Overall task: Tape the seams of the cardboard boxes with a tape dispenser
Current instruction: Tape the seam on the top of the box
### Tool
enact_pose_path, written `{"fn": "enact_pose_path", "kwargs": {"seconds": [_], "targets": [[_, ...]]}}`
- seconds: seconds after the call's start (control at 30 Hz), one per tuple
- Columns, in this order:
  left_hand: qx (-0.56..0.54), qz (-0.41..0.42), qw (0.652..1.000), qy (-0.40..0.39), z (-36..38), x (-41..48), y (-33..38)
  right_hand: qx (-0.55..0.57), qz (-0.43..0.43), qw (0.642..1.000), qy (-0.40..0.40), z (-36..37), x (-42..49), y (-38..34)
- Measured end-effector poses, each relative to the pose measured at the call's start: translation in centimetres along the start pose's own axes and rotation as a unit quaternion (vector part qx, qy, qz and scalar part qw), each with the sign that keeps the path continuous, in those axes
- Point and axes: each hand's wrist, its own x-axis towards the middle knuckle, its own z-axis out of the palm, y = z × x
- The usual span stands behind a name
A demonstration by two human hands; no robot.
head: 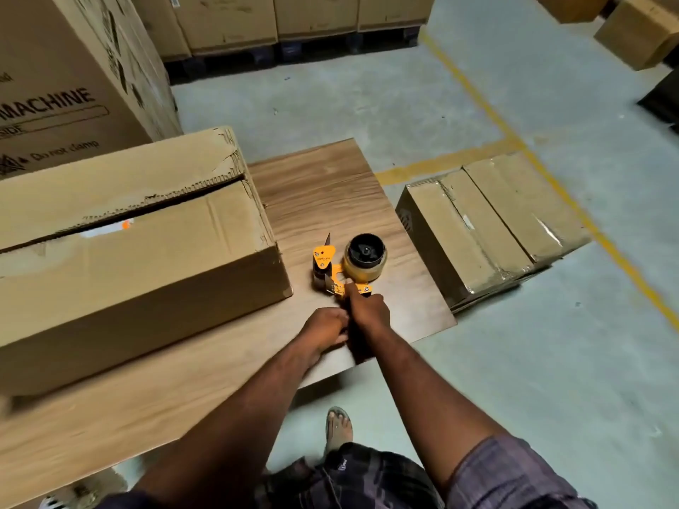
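Note:
An orange tape dispenser (343, 268) with a roll of clear tape lies on the wooden table (323, 192), right of a long cardboard box (121, 251) whose top seam gapes open. My right hand (367, 310) grips the dispenser's handle, thumb stretched along it. My left hand (325, 328) sits just beside it with fingers curled at the handle's end; what it holds is hidden.
A taped cardboard box (488, 225) stands on the floor right of the table. A big printed carton (73, 75) rises at the back left, more boxes on pallets (294, 20) behind. A yellow floor line (514, 141) runs diagonally. My sandalled foot (338, 424) is under the table's edge.

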Motion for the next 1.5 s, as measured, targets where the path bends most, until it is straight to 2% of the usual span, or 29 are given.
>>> {"fn": "enact_pose_path", "kwargs": {"seconds": [0.1, 0.2, 0.27, 0.33, 0.47, 0.63, 0.77, 0.93, 1.13, 1.27, 1.37, 1.5], "targets": [[-0.061, -0.038, 0.997, -0.009, 0.4, 0.3, 0.2, 0.022, 0.023, 0.999, 0.006, -1.2, 1.1, 0.4], [-0.120, -0.083, 0.989, -0.003, 0.0, 0.3, 0.6, 0.027, 0.043, 0.996, -0.074, -1.5, 1.4, 0.3], [-0.181, -0.103, 0.978, 0.027, -0.7, 0.5, 1.0, 0.067, 0.059, 0.986, -0.138, -1.2, 1.7, 0.5], [-0.252, -0.111, 0.960, 0.057, -1.4, 1.0, 1.5, 0.103, 0.060, 0.978, -0.169, -0.6, 2.6, 1.1], [-0.339, -0.113, 0.931, 0.075, -2.1, 0.7, 3.3, 0.153, 0.074, 0.965, -0.200, -0.9, 0.8, 0.4], [-0.423, -0.107, 0.898, 0.057, -2.0, 0.2, 5.8, 0.214, 0.074, 0.952, -0.207, -1.5, -0.8, -0.7], [-0.464, -0.085, 0.881, 0.025, -2.3, -0.8, 8.7, 0.216, 0.005, 0.961, -0.172, -3.3, -0.9, -2.4], [-0.497, -0.020, 0.867, -0.012, -2.4, -3.1, 11.7, 0.218, -0.095, 0.964, -0.117, -6.0, -2.0, -5.5], [-0.472, 0.054, 0.880, -0.011, -4.6, -7.0, 13.2, 0.223, -0.188, 0.947, -0.135, -7.7, -4.6, -7.8], [-0.491, 0.072, 0.867, -0.035, -6.5, -9.5, 12.9, 0.209, -0.234, 0.940, -0.134, -7.9, -6.9, -8.8], [-0.474, 0.079, 0.877, -0.017, -7.6, -11.2, 12.9, 0.201, -0.273, 0.932, -0.132, -7.4, -8.3, -9.4], [-0.421, 0.098, 0.900, 0.053, -9.3, -13.2, 12.9, 0.180, -0.314, 0.924, -0.121, -6.2, -10.4, -10.8]]}}
